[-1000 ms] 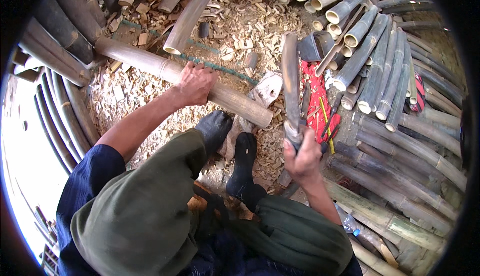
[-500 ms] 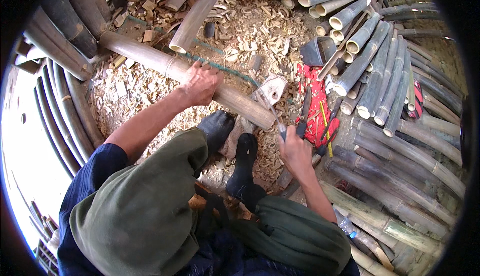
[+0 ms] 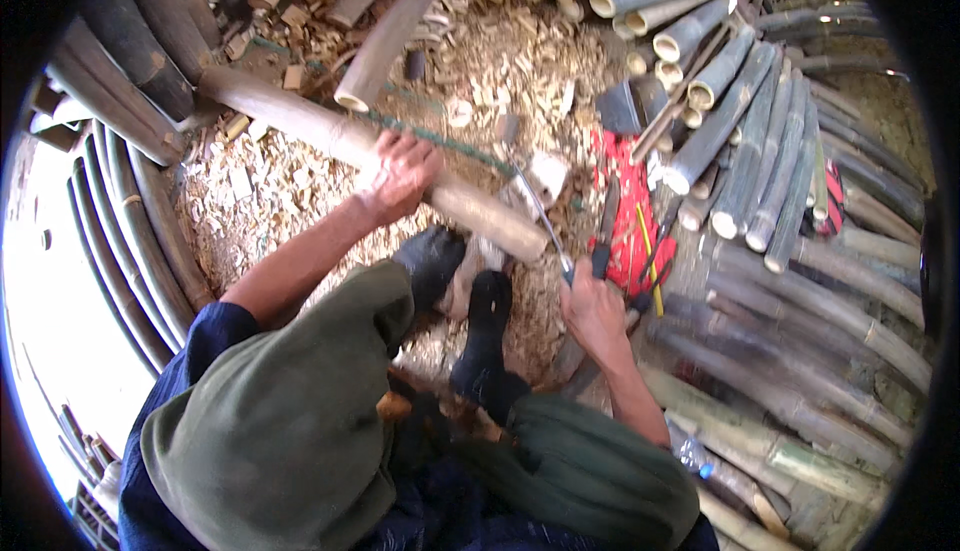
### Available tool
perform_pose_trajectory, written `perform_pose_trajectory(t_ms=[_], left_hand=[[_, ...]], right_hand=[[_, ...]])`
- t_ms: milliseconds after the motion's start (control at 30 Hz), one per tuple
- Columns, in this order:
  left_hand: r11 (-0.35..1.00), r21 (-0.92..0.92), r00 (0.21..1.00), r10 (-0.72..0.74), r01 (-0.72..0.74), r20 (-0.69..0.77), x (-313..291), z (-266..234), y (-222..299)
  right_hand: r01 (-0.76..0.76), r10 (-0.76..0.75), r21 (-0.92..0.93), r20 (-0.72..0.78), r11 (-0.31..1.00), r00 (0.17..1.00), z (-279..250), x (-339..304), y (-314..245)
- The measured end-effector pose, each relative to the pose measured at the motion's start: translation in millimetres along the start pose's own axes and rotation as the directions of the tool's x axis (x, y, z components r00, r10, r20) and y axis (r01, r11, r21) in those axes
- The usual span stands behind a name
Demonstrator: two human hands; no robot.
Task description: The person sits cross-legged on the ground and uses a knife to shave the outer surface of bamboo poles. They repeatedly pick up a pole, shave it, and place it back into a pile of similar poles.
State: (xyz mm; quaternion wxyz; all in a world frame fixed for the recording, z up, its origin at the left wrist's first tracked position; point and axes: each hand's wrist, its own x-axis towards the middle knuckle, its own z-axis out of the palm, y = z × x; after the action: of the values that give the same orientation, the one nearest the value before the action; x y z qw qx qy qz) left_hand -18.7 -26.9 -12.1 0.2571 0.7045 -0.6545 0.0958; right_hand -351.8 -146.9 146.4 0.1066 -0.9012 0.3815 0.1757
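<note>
Bamboo pole [image 3: 325, 131], part-hidden under gripping left hand [image 3: 402, 175]
Thin-bladed tool [image 3: 545, 218], handle [image 3: 569, 272] mostly hidden in clasping right hand [image 3: 595, 308] — one of each held

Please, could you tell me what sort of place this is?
It looks like a bamboo workshop: pale chips lie scattered, many cut bamboo poles are piled at the right, and the left hand grips one bamboo pole.

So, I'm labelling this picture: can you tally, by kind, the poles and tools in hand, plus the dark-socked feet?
Bamboo pole, in the left hand: 1
Bladed tool, in the right hand: 1
Dark-socked feet: 2
Total: 4
</note>
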Motion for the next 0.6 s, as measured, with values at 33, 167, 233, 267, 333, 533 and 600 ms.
perform_pose_trajectory(t_ms=[33,167,233,267,333,533,600], left_hand=[[0.998,-0.053,0.99,-0.028,0.036,0.141,7.1,-18.5,13.9],[0.997,0.018,0.992,-0.08,0.078,0.096,-13.1,-24.6,6.3],[0.997,0.025,0.996,-0.069,0.068,0.059,-10.8,-24.0,5.3],[0.997,0.038,0.996,-0.069,0.067,0.055,-12.6,-24.5,6.0],[0.998,0.025,0.995,-0.052,0.05,0.087,-6.1,-19.3,8.8],[0.993,0.109,0.994,-0.063,0.052,0.094,-5.5,-9.9,11.5],[0.982,0.155,0.988,-0.127,0.112,0.092,-28.0,-16.4,8.8]], right_hand=[[-0.023,0.022,0.025,0.016,0.999,1.0,-15.2,-4.0,-6.0],[0.047,-0.033,0.257,-0.059,0.965,0.998,-68.6,-2.6,-42.6],[0.281,-0.142,0.387,-0.35,0.878,0.926,-82.1,-15.7,-52.3],[0.385,-0.187,0.38,-0.464,0.841,0.866,-69.6,-16.5,-48.4],[0.175,-0.111,0.252,-0.249,0.952,0.962,-34.1,-13.5,-31.2],[-0.035,0.028,0.106,0.065,0.994,0.997,-30.6,-3.9,-9.7],[0.119,-0.089,0.299,-0.111,0.947,0.99,-56.5,3.4,-32.3]])
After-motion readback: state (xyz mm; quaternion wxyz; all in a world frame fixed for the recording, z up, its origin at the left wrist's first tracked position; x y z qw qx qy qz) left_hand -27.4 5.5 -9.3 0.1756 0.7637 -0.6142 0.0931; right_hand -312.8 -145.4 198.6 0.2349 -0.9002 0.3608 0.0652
